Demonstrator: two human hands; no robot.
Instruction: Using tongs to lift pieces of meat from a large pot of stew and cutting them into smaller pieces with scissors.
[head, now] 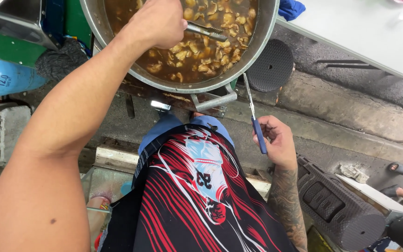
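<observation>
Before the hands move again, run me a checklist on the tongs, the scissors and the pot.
1. Left hand grips the metal tongs: ok.
2. Tong tips sit over the brown stew in the big metal pot: ok.
3. Tongs holding a piece: cannot tell, tips partly hidden among the pieces.
4. Right hand holds the blue-handled scissors: ok.
5. Scissor blades point up toward the pot rim, closed: ok.
6. Pot seated steady on its stand: cannot tell, only a handle and part of the frame show.
</observation>
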